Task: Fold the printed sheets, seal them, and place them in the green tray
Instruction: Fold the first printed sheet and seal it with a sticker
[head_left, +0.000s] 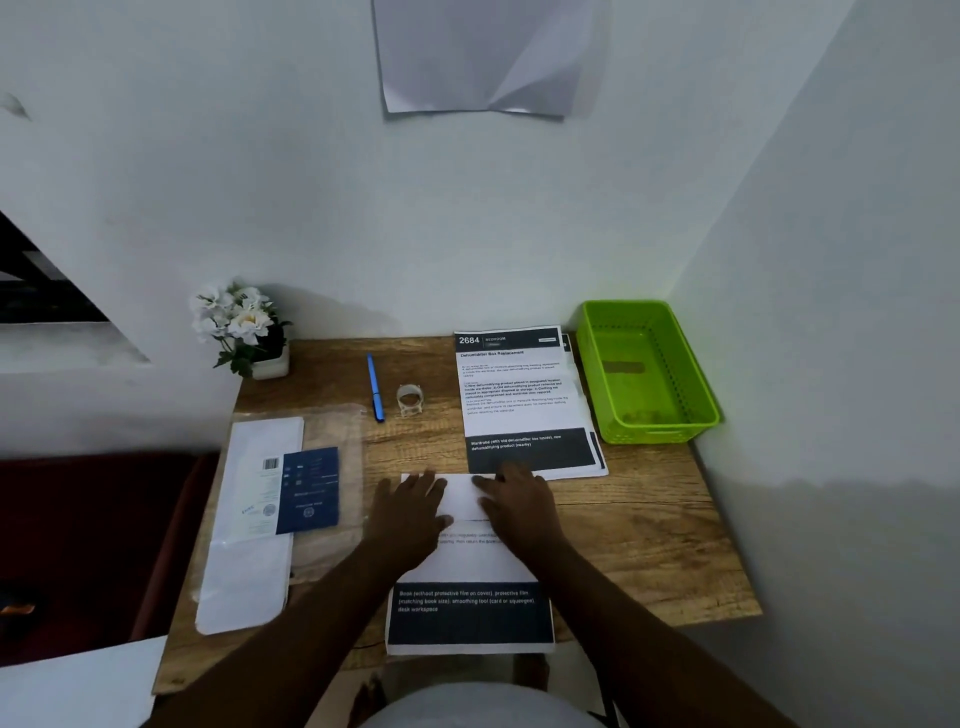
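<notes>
Two bare forearms, no sleeves, light grey garment (467, 709) at lap

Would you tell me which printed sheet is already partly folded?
The sheet under both hands, nearest the person; its top is folded over. The stack headed 2684 beside the green tray lies flat.

The worktop (649, 519) is light brown with wood grain. The tray (698, 374) is bright green with perforated walls. The printed sheets (519, 395) are white with black text and dark bands. The pen (375, 387) is blue, the tape roll (409, 400) clear. White flowers (236, 314) stand in a white pot. A dark blue card (309, 491) lies on white envelopes (249, 571).
</notes>
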